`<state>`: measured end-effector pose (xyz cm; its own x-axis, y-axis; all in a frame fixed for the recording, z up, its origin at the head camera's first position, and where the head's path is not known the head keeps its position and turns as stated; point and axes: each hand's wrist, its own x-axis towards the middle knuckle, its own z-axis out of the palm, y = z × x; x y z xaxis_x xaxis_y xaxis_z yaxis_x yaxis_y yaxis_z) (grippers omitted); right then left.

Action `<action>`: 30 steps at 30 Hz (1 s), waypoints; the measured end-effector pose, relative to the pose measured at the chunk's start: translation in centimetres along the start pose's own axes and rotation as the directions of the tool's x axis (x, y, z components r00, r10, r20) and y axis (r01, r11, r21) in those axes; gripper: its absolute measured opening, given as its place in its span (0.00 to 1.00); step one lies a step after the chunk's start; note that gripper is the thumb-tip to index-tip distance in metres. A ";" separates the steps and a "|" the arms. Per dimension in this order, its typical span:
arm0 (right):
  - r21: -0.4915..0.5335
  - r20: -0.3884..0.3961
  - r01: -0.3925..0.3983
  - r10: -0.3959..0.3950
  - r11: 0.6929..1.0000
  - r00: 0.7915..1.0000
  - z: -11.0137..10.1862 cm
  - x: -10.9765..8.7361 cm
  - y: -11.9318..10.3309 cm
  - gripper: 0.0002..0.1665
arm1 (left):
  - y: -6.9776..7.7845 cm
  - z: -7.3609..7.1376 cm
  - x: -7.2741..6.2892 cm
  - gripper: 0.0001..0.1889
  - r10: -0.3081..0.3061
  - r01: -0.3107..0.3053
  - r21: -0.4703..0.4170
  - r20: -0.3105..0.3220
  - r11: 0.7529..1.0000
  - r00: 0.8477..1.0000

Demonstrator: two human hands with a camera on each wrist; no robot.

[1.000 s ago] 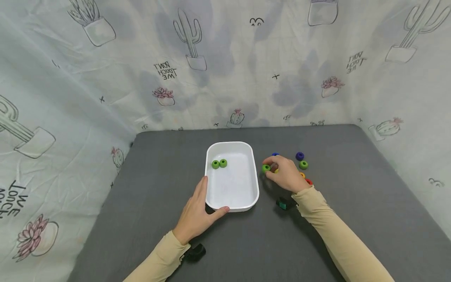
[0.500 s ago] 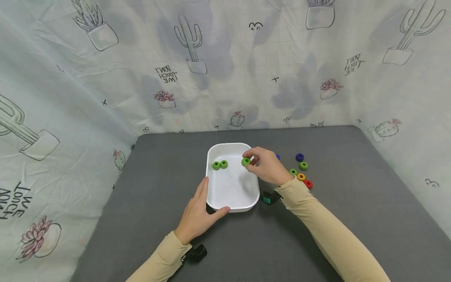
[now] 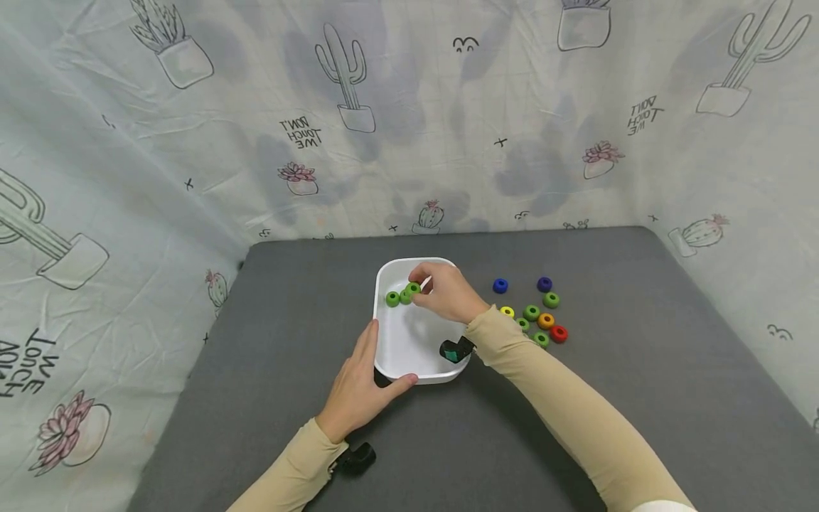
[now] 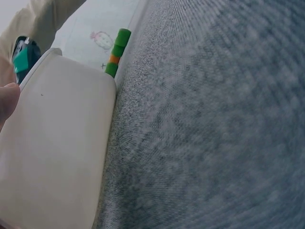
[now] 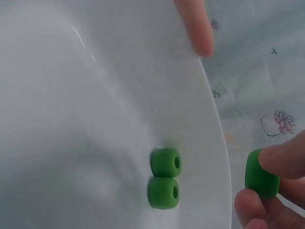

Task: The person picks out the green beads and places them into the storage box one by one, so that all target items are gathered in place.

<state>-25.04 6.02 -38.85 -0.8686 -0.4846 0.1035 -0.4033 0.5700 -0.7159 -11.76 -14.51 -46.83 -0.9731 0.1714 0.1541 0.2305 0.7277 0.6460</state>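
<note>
My right hand (image 3: 448,293) is over the white tray (image 3: 403,345), pinching a green bead (image 5: 262,176) between thumb and fingers. Below it, two more green beads (image 5: 165,163) with holes rest side by side on the tray floor, as the right wrist view shows; in the head view the held bead overlaps one of them. My left hand (image 3: 358,395) lies against the tray's near left corner, its fingers straight along the left side and the thumb touching the near rim. The left wrist view has the tray's outer wall (image 4: 62,133) and a thumb tip at its rim.
To the right of the tray, loose beads lie on the grey table (image 3: 307,306): several green ones (image 3: 532,313), blue ones (image 3: 500,286), a yellow (image 3: 507,311), an orange (image 3: 546,321) and a red (image 3: 559,334). A printed curtain (image 3: 409,156) hangs behind the table.
My right hand has carried the green bead left from beside the loose beads to over the pair in the tray. My left hand stays at the tray's corner.
</note>
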 end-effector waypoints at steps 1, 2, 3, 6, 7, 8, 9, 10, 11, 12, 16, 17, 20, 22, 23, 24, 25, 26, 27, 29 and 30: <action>0.001 -0.001 0.004 -0.004 1.000 1.000 0.2 0.3 0.0 0.16 | 0.0 0.0 0.0 0.62 -0.003 0.003 -0.001 -0.001 1.000 1.000; 0.004 0.002 0.002 -0.002 1.000 1.000 0.4 0.6 -0.1 0.16 | 0.0 0.0 0.0 0.62 -0.007 0.007 -0.002 -0.001 1.000 1.000; 0.001 0.004 0.002 -0.002 1.000 1.000 0.6 0.9 -0.2 0.16 | 0.0 0.0 0.0 0.62 -0.010 0.010 -0.003 -0.001 1.000 1.000; -0.026 0.013 0.002 -0.001 1.000 1.000 1.3 1.7 -0.2 0.15 | 0.0 0.0 0.0 0.62 -0.017 0.017 -0.011 0.001 1.000 1.000; -0.037 0.020 -0.001 0.002 0.999 1.000 1.5 2.0 -0.3 0.14 | -0.1 0.0 -0.1 0.62 -0.016 0.016 -0.012 -0.001 1.000 1.000; -0.044 0.027 -0.006 0.007 0.999 1.000 1.7 2.2 -0.3 0.14 | -0.1 0.0 -0.1 0.62 -0.015 0.015 -0.012 0.000 1.000 1.000; -0.057 0.032 -0.004 0.006 0.998 0.999 1.9 2.4 -0.3 0.14 | -0.1 0.0 0.0 0.62 -0.013 0.013 -0.012 -0.001 1.000 1.000; -0.066 0.039 -0.008 0.011 0.998 0.999 2.1 2.6 -0.2 0.14 | -0.1 0.0 0.0 0.62 -0.009 0.009 -0.011 -0.002 1.000 1.000; -0.076 0.046 -0.010 0.014 0.997 0.999 2.3 2.8 -0.2 0.14 | -0.1 0.1 0.0 0.62 -0.006 0.006 -0.010 -0.003 1.000 1.000; -0.081 0.048 -0.014 0.018 0.997 0.999 2.6 3.0 -0.2 0.13 | -0.1 0.1 0.0 0.62 -0.005 0.005 -0.010 -0.004 1.000 1.000; -0.120 0.056 -0.036 0.043 0.992 0.997 3.4 3.8 0.2 0.11 | -0.2 0.1 0.0 0.62 -0.002 0.002 -0.012 -0.004 1.000 1.000; -0.130 0.057 -0.044 0.052 0.991 0.997 3.7 4.0 0.3 0.10 | -0.3 0.1 0.0 0.62 -0.003 0.003 -0.012 -0.003 1.000 1.000; -0.166 0.059 -0.066 0.077 0.984 0.995 4.4 4.3 0.6 0.08 | -0.3 0.1 0.0 0.62 0.000 0.000 -0.009 -0.006 1.000 1.000; -0.182 0.061 -0.081 0.094 0.980 0.994 4.8 4.4 0.6 0.08 | -0.3 0.0 0.0 0.62 0.004 -0.004 -0.007 -0.008 1.000 1.000; -0.188 0.060 -0.083 0.096 0.979 0.994 5.0 4.4 0.5 0.08 | -0.3 0.0 0.0 0.62 0.006 -0.006 -0.005 -0.009 1.000 1.000; -0.193 0.059 -0.081 0.094 0.978 0.994 5.1 4.4 0.5 0.08 | -0.3 0.0 0.0 0.62 0.008 -0.008 -0.005 -0.009 1.000 1.000; -0.194 0.059 -0.079 0.092 0.978 0.994 5.1 4.3 0.4 0.08 | -0.3 0.0 0.0 0.62 0.009 -0.010 -0.006 -0.009 1.000 1.000; -0.194 0.061 -0.078 0.092 0.978 0.994 5.2 4.2 0.2 0.08 | -0.3 0.0 0.0 0.62 0.010 -0.010 -0.008 -0.007 1.000 1.000; -0.190 0.063 -0.075 0.089 0.979 0.994 5.2 4.2 0.1 0.08 | -0.3 -0.1 0.0 0.62 0.010 -0.010 -0.009 -0.007 1.000 1.000; -0.184 0.066 -0.070 0.083 0.980 0.994 5.3 4.1 0.0 0.08 | -0.3 -0.1 0.0 0.62 0.007 -0.007 -0.012 -0.003 1.000 1.000; -0.184 0.069 -0.068 0.082 0.981 0.994 5.4 4.0 -0.1 0.08 | -0.3 -0.1 0.0 0.62 0.006 -0.006 -0.014 -0.002 1.000 1.000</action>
<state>-26.95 0.44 -42.14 -0.8767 -0.4810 -0.0038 -0.3892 0.7140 -0.5820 -11.83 -14.79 -46.92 -0.9717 0.1745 0.1595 0.2364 0.7172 0.6556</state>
